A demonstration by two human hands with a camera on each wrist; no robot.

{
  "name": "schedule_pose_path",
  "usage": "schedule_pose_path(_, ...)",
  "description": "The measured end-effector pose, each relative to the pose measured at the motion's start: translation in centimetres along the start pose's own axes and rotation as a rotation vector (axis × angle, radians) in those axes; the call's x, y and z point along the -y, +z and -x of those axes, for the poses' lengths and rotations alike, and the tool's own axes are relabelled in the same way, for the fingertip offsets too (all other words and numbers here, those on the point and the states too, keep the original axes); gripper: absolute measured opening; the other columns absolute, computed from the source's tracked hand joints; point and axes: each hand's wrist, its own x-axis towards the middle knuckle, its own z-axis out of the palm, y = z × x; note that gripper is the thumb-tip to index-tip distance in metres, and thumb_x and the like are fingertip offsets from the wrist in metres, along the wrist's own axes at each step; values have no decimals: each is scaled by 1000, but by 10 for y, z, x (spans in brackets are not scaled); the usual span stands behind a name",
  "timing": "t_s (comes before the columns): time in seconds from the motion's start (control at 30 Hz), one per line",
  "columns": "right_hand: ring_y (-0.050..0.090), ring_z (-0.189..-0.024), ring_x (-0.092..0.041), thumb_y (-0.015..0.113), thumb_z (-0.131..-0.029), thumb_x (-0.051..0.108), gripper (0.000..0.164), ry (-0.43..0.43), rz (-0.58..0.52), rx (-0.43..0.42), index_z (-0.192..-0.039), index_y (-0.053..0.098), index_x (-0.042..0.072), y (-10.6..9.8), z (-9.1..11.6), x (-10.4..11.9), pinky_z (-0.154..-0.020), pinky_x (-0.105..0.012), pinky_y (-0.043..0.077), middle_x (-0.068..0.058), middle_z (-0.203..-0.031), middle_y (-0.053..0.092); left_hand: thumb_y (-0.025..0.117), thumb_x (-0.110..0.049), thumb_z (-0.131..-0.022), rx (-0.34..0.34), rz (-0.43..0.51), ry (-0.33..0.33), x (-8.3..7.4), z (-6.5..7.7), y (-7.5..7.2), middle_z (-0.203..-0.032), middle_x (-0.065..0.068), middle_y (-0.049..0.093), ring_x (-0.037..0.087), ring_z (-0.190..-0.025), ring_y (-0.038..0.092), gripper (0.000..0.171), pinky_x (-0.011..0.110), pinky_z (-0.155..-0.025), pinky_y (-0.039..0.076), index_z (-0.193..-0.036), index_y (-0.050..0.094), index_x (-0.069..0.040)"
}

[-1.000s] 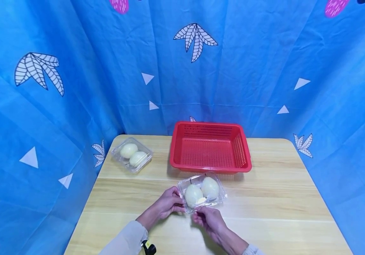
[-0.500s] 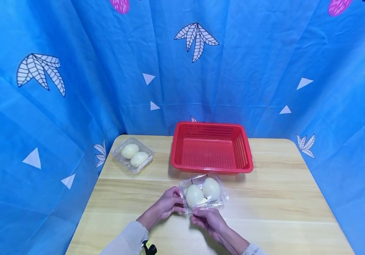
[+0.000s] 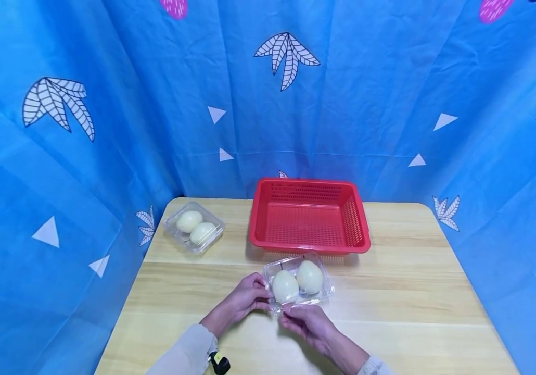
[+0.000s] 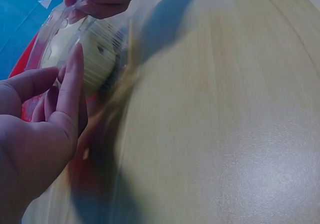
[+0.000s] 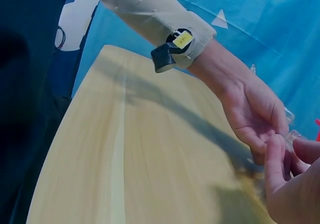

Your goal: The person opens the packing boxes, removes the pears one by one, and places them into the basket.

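A clear plastic clamshell box [image 3: 274, 270] with two pale pears [image 3: 285, 287] in it is in front of the red basket in the head view, tilted a little. My left hand [image 3: 248, 298] grips its left edge between thumb and fingers. At the near left corner my right hand [image 3: 311, 325] pinches the rim. The left wrist view has both hands close together on the box's edge, with a pear [image 4: 97, 53] behind the plastic. Mostly hidden behind the fingers in the right wrist view, the box shows only a bit of clear rim [image 5: 292, 136].
A red perforated basket [image 3: 307, 247] stands at the table's back middle. To its left lies another clear clamshell box [image 3: 207, 211] holding two pears. Blue patterned cloth [image 3: 366, 104] hangs behind and beside the wooden table [image 3: 404, 291].
Both hands keep their hold at nearly the same spots. The right hand's fingers have shifted slightly left along the rim. The second box and the basket have not moved.
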Motion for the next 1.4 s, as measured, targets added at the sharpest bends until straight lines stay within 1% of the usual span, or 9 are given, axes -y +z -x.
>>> schedule_pose_path(0.1, 77, -81, -9, 65, -98, 6, 18, 9, -18, 0, -112, 72, -3, -3, 1, 1, -82, -19, 64, -4, -89, 79, 62, 15, -87, 2, -7, 2, -1, -1, 1, -87, 9, 60, 20, -74, 68, 31, 34, -70, 67, -103, 43, -4)
schedule_pose_path(0.33, 78, -83, -10, 65, -100, 10, 16, 38, -64, 19, -111, 74, 2, -15, 5, 3, -83, -21, 64, -5, -92, 80, 62, 15, -85, -35, -23, 23, -3, -2, -6, -93, 11, 57, 21, -76, 67, 32, 35, -70, 67, -106, 46, -3)
schedule_pose_path(0.47, 78, -84, -10, 66, -100, 13, 17, 47, -52, 17, -111, 74, 3, -21, 6, 6, -83, -22, 64, -7, -94, 80, 62, 15, -85, -40, -26, 27, -6, -1, -8, -92, 10, 57, 21, -76, 66, 31, 35, -70, 67, -106, 47, -2)
schedule_pose_path(0.63, 78, -84, -12, 67, -99, 13, 13, 58, -45, 16, -104, 76, 6, -25, 6, 9, -84, -24, 64, -8, -92, 80, 64, 13, -86, -45, -26, 27, -6, -1, -7, -91, 9, 58, 21, -77, 66, 31, 33, -69, 66, -108, 48, -1)
schedule_pose_path(0.73, 78, -83, -12, 67, -99, 12, 12, 66, -42, 21, -101, 77, 6, -28, 8, 11, -84, -24, 65, -8, -91, 80, 63, 13, -87, -60, -32, 25, -6, -1, -7, -92, 8, 59, 21, -77, 66, 31, 31, -68, 64, -110, 48, 0)
schedule_pose_path(0.87, 79, -84, -12, 65, -100, 12, 13, 63, -42, 24, -103, 76, 6, -33, 9, 16, -85, -24, 64, -8, -92, 80, 63, 13, -87, -88, -41, 32, -7, -2, -7, -96, 9, 59, 20, -78, 64, 32, 29, -70, 62, -114, 48, 1)
schedule_pose_path(0.97, 79, -85, -13, 65, -100, 13, 14, 55, -44, 17, -103, 76, 6, -37, 11, 19, -86, -24, 64, -8, -93, 80, 62, 13, -88, -92, -42, 43, -8, -3, -7, -98, 9, 59, 19, -79, 64, 33, 28, -71, 62, -116, 48, 3)
schedule_pose_path(1.23, 79, -85, -13, 65, -100, 14, 13, 52, -36, -1, -104, 76, 7, -48, 14, 24, -85, -23, 64, -8, -94, 80, 64, 11, -89, -101, -29, 57, -9, -7, -10, -95, 4, 58, 16, -77, 63, 32, 27, -71, 61, -115, 48, 3)
schedule_pose_path(1.4, 78, -86, -13, 63, -101, 14, 15, 53, 1, 28, -104, 76, 6, -57, 14, 30, -86, -25, 65, -6, -93, 79, 65, 11, -88, -101, -31, 61, -10, -9, -12, -96, 6, 58, 17, -78, 63, 33, 27, -71, 61, -115, 48, 3)
